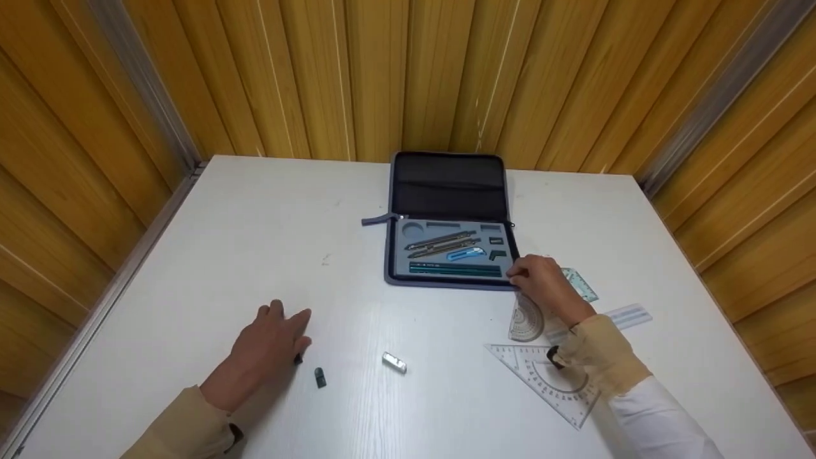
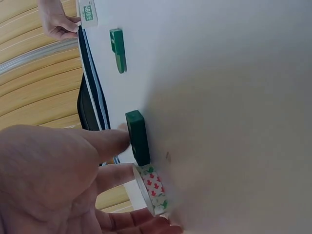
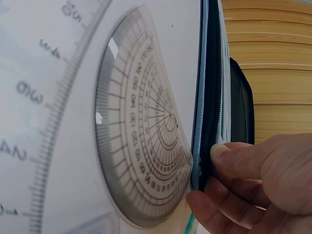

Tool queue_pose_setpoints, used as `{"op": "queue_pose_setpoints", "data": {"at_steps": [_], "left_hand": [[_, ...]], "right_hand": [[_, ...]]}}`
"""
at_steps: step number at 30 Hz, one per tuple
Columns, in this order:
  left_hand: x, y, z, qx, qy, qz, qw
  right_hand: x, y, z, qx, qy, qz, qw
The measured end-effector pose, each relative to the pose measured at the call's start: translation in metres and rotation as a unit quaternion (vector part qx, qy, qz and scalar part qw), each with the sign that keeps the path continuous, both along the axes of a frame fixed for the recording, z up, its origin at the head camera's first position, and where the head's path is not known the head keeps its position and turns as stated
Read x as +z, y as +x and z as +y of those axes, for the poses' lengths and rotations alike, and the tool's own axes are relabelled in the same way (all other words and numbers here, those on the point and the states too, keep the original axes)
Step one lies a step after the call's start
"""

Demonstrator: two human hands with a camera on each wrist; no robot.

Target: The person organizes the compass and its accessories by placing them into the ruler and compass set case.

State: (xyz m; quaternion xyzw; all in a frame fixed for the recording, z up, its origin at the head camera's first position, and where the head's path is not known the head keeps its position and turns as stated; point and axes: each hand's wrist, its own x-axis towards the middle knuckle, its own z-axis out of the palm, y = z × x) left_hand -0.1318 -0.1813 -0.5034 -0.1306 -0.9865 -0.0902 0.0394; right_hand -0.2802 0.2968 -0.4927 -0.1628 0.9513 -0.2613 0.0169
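Note:
My left hand (image 1: 264,341) hovers low over the table's left part, fingers spread. In the left wrist view its thumb touches a small dark green block (image 2: 139,139), and its index finger touches a tape roll (image 2: 156,189) printed with red arrows. The head view hides the roll beneath this hand. Farther right, my right hand (image 1: 547,287) pinches the near right corner of an open zip case (image 1: 398,282), thumb on top and fingers outside. A grey tray in the case holds two compasses (image 1: 443,245), a blue cutter knife (image 1: 466,254) and green pencils (image 1: 454,269).
A small green piece (image 1: 320,377) and a white eraser (image 1: 394,363) lie between the hands. Under and around the right forearm are a clear protractor (image 1: 526,319), a set square (image 1: 539,376), a ruler (image 1: 630,315) and a greenish template (image 1: 581,285).

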Motion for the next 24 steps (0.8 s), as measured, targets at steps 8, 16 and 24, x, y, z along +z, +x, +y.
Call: {"op": "queue_pose_setpoints", "data": {"at_steps": [8,16,24], "left_hand": [[0.0,-0.002,0.003,-0.004,-0.006,0.013,0.9999],[0.01,-0.012,0.003,0.026,0.018,-0.06,0.9977],[0.021,-0.026,0.019,0.025,0.064,-0.02,0.9974]], "right_hand": [[-0.001,0.0,-0.001,-0.005,-0.001,-0.001,1.0],[-0.001,0.001,0.0,-0.011,-0.003,-0.011,1.0],[-0.001,0.001,0.0,-0.006,-0.006,-0.004,1.0]]}}
